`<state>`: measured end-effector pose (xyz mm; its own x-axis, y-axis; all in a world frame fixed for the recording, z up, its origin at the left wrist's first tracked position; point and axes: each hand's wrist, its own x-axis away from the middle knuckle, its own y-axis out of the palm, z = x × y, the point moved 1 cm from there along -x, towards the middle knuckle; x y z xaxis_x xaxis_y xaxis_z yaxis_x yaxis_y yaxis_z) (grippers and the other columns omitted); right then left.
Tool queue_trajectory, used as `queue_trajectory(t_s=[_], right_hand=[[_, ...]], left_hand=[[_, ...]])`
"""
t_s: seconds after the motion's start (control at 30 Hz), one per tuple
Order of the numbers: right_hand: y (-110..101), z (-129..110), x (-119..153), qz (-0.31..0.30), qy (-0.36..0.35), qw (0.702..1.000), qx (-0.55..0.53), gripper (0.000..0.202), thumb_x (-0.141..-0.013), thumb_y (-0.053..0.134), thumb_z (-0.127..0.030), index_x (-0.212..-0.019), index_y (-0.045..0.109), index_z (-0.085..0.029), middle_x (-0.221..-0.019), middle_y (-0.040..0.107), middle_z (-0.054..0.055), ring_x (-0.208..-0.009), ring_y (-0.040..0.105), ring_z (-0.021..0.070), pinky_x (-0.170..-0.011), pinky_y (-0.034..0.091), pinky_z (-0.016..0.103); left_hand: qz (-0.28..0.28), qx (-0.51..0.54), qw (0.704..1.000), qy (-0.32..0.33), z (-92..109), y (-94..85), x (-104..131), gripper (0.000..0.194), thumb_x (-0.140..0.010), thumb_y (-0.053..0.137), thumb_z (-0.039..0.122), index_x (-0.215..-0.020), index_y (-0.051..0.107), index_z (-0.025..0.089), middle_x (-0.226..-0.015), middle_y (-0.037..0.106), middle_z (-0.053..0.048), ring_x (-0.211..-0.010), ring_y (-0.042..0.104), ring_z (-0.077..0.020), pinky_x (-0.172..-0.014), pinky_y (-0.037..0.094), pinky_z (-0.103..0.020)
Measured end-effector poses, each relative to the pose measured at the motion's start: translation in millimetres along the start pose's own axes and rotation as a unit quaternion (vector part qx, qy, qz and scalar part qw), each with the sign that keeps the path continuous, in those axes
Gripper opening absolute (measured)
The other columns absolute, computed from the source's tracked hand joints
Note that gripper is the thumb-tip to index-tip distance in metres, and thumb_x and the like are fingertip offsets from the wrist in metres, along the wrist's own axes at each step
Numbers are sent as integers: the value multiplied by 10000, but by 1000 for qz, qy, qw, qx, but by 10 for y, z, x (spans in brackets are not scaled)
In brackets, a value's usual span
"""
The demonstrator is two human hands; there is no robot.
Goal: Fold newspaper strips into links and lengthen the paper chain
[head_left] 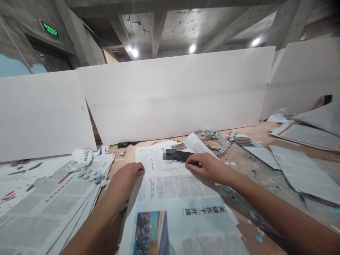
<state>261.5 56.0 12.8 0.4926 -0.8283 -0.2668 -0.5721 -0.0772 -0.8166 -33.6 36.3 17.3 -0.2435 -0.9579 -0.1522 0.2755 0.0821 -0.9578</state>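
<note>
A newspaper stack (180, 184) lies in front of me, its top sheet printed with columns of text and a colour photo near me. My left hand (131, 171) is closed at the stack's left edge, fingers curled onto the paper. On the far part of the paper lies a flat black phone (183, 156), its left end blurred out. My right hand (203, 165) has its thumb and fingers pinched at the phone's right end. Just beyond the right hand is a ring woven from folded paper (224, 145).
White boards (175, 95) stand upright along the table's far side. More newspapers (66, 198) with a crumpled white plastic packet (81, 159) lie at left. Loose sheets (305, 170) lie at right. Paper scraps and paint spots dot the brown tabletop (249, 184).
</note>
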Motion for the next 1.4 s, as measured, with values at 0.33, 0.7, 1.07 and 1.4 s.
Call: queue_trajectory(t_s=[0.33,0.7,1.07,1.4], right_hand=[[251,-277,48,-36,-75,994,-76,163,-935,557,-285,-888,681,-189,-859,710,33,-808,631,174,-717,428,254],[-34,337,35,-117,114,986,30,298,-848,597,-481,-869,657,-190,-907,675,73,-809,605,231,-661,397,291],[115,261,89,-170,129,973,-89,226,-809,635,-401,-839,535,-201,-739,637,15,-656,605,170,-531,399,246],[-253,89,101,-161,131,966,-156,420,-880,561,-550,-968,699,-163,-673,578,4,-404,460,65,-386,358,195]], left_hand=[[-78,170,976,111,467,264,138,268,-961,466,363,-1143,620,240,-1057,705,-48,-954,629,-216,-829,454,-307],[-253,252,931,77,269,215,113,204,-873,514,299,-848,686,193,-751,603,6,-703,499,-140,-626,352,-239],[-233,206,949,54,193,245,82,212,-887,490,327,-840,653,201,-803,628,-7,-748,541,-164,-650,363,-245],[-209,208,955,23,128,315,78,205,-916,426,321,-901,605,224,-897,632,-19,-805,549,-183,-693,382,-266]])
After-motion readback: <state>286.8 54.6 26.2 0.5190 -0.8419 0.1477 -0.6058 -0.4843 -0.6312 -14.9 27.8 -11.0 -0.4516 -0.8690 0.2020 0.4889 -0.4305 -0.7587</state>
